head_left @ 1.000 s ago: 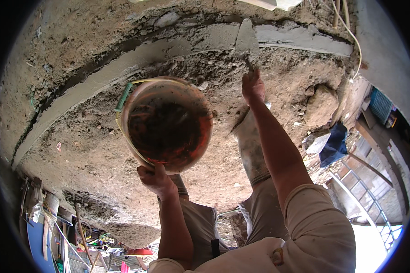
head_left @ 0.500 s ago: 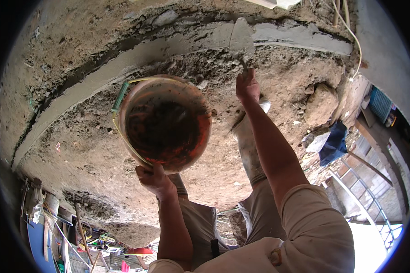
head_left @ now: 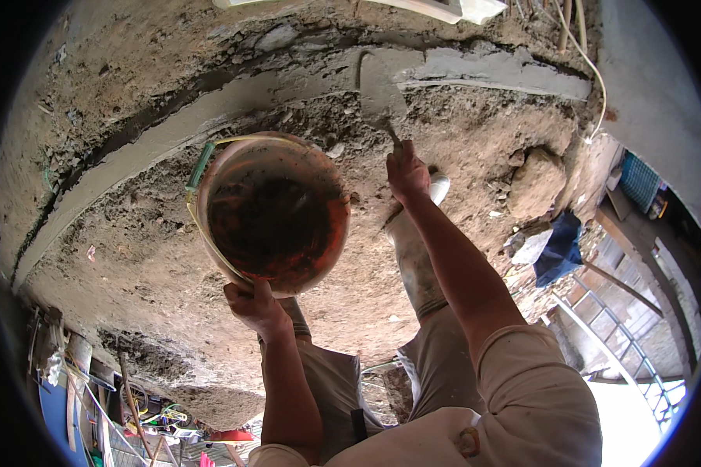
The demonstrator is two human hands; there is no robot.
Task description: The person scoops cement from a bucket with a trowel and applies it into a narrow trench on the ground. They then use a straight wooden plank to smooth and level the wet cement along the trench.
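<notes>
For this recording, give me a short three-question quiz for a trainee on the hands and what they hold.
1. Multiple choice: On the bucket, what colour is the handle grip? (a) red (b) green (c) white
2. True or false: The right hand holds a hammer.
3. Fill in the blank: The ____ hand holds the bucket at its edge.

Key:
1. b, green.
2. False; it holds a trowel.
3. Left: the left hand is at the edge nearest the person.
</notes>
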